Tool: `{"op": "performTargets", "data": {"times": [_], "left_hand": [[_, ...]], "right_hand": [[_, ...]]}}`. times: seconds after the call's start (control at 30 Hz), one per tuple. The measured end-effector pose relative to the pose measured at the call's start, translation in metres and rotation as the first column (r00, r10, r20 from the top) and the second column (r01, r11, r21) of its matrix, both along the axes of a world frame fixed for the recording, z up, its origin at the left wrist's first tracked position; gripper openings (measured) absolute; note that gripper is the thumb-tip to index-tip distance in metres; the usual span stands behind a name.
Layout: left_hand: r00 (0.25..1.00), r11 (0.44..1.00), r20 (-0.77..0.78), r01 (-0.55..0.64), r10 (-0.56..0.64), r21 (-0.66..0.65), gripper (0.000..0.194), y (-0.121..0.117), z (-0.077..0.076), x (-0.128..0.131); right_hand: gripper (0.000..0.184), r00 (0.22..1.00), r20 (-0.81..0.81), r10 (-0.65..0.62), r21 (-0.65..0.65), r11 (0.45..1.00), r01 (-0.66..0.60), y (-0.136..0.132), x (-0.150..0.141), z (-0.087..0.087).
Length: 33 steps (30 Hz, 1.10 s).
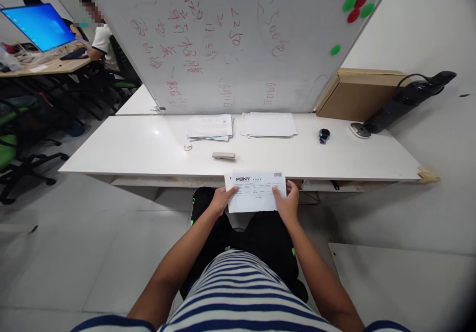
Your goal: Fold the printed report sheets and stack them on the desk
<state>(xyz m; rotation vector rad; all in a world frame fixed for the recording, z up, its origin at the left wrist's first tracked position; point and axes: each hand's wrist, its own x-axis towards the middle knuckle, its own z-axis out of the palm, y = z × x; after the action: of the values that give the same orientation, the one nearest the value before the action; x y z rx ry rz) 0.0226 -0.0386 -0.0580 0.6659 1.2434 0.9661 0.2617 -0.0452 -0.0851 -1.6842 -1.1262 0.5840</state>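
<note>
Between both hands, over my lap at the desk's front edge, is a white printed sheet (256, 202) headed "PONY", with small codes in its upper right corner. My left hand (222, 199) is closed on its left side, thumb on top. On the right side my right hand (287, 200) grips it the same way; the fingers beneath are mostly hidden. Whether it is one sheet or several I cannot tell. Just beyond the paper lies a beige stapler (223, 156). Farther back are a stack of printed papers (210, 126) and a stack of blank-looking sheets (268, 125).
A whiteboard (238, 44) with red writing and magnets stands at the back of the white desk (148, 148). To the right are a smartwatch (324, 135), a mouse (360, 130), a black bottle (405, 101) and a cardboard box (357, 94). A small white object (188, 147) lies left. Another person (102, 44) sits far left.
</note>
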Motion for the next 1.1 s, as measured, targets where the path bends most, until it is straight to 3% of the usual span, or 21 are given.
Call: {"op": "performTargets", "data": {"times": [0.1, 0.2, 0.33, 0.5, 0.73, 0.97, 1.1], "left_hand": [[0.999, 1.000, -0.043, -0.025, 0.025, 0.019, 0.053, -0.002, -0.001, 0.000], [0.998, 0.999, -0.061, -0.027, 0.029, 0.041, 0.055, -0.002, 0.000, -0.001], [0.999, 0.998, -0.041, 0.005, -0.002, 0.065, 0.058, -0.001, -0.003, -0.005], [1.000, 0.993, 0.005, 0.027, -0.028, 0.115, 0.055, -0.002, -0.011, -0.009], [0.994, 0.995, -0.081, -0.065, 0.071, 0.080, 0.050, -0.004, -0.017, -0.013], [0.977, 0.982, -0.100, -0.181, 0.186, 0.058, 0.047, -0.003, -0.018, -0.018], [0.975, 0.979, -0.101, -0.196, 0.200, 0.052, 0.047, -0.001, -0.018, -0.019]], "right_hand": [[0.048, 0.883, -0.470, 0.000, -0.225, 0.967, -0.120, 0.009, 0.010, -0.002], [0.042, 0.781, -0.624, 0.003, -0.237, 0.952, -0.193, 0.007, 0.018, 0.000], [0.043, 0.723, -0.689, 0.050, -0.200, 0.945, -0.257, 0.002, 0.027, 0.005], [0.047, 0.708, -0.701, 0.086, -0.173, 0.942, -0.287, 0.005, 0.034, 0.006], [0.047, 0.696, -0.718, -0.003, -0.126, 0.984, -0.126, 0.008, 0.032, 0.005], [0.045, 0.709, -0.706, -0.012, -0.157, 0.978, -0.139, 0.004, 0.033, 0.001], [0.046, 0.689, -0.724, 0.035, -0.193, 0.949, -0.250, 0.002, 0.034, 0.001]]}}
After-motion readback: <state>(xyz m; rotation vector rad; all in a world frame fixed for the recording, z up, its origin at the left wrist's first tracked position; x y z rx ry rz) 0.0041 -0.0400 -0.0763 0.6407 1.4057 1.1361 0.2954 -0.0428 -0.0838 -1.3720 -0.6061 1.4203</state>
